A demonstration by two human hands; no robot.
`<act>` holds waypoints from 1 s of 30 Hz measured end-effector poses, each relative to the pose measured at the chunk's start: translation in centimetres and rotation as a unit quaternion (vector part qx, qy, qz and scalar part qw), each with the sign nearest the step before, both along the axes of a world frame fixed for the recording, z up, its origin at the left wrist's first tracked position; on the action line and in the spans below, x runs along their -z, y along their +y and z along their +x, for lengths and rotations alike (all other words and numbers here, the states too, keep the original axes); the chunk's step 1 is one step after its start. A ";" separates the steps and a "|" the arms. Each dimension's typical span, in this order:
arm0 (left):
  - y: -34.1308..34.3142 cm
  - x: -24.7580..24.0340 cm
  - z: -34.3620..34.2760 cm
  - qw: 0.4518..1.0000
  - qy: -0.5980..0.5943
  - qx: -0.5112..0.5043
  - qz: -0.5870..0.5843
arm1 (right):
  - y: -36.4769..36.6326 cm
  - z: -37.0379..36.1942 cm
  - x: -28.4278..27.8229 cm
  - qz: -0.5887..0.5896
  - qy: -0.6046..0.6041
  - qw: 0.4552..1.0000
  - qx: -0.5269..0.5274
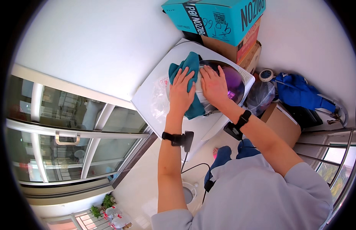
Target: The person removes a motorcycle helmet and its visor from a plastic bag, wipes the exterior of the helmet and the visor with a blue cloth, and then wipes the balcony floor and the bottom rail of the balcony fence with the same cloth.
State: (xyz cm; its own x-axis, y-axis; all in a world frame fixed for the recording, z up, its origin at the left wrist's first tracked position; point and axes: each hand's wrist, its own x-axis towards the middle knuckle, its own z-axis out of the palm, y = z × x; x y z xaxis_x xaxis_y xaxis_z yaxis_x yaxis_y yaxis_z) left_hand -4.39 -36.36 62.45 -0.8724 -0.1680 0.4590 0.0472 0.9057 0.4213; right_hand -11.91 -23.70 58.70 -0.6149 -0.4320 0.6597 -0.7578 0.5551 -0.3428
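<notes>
From here I see a white washing machine [149,86] near the frame's centre, carrying a clear plastic bag [159,103], left, and a teal cloth [192,63].

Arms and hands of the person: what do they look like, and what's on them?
The left grip and right grip are bare hands, no gloves. The left arm wears a black strap with a dark, flat box and a thin black cable. The right arm has another black strap and dark box. The short sleeves are light grey.
</notes>
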 end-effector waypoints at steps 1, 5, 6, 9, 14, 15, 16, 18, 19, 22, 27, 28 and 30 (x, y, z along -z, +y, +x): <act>-0.9 0.0 -1.1 0.999 -0.009 0.012 0.031 | 0.1 -0.1 0.0 0.004 0.001 1.000 0.001; -5.5 0.0 -3.4 0.961 -0.147 -0.143 0.188 | -0.3 0.3 0.1 0.012 0.007 1.000 -0.004; -6.7 0.6 -3.3 0.952 -0.137 -0.158 0.224 | -0.3 0.3 0.2 0.013 0.009 1.000 -0.001; -7.1 1.4 -1.9 0.932 -0.121 -0.205 0.275 | -0.4 0.1 0.3 0.000 0.002 1.000 -0.002; 0.1 2.0 0.2 0.988 0.114 -0.089 -0.051 | 0.1 -0.4 0.2 -0.026 -0.020 0.999 -0.014; 0.7 1.9 0.7 0.991 0.102 -0.076 -0.052 | 0.6 -0.2 -0.4 -0.069 -0.041 0.996 -0.033; 1.2 1.7 1.0 0.993 0.090 -0.063 -0.052 | 1.4 0.0 -1.0 -0.111 -0.061 0.991 -0.051; 1.2 1.6 1.4 0.991 0.102 -0.076 -0.041 | 3.3 -0.1 -1.2 -0.188 -0.084 0.978 -0.021; 0.6 1.7 1.6 0.989 0.112 -0.094 -0.008 | 4.6 -0.4 -0.5 -0.223 -0.088 0.970 0.027; 0.1 2.0 1.0 0.969 0.169 -0.167 0.067 | 9.0 -1.7 5.3 -0.247 -0.261 0.922 0.144; -0.2 -1.4 -0.3 0.892 0.242 -0.238 0.299 | 10.8 -1.5 10.1 -0.407 -0.587 0.696 0.078; -0.5 -1.6 -0.3 0.868 0.275 -0.238 0.337 | 11.4 -1.6 9.9 -0.416 -0.626 0.657 0.059; 0.2 -2.9 0.3 0.832 0.297 -0.140 0.446 | 12.7 -2.0 7.8 -0.428 -0.699 0.573 0.018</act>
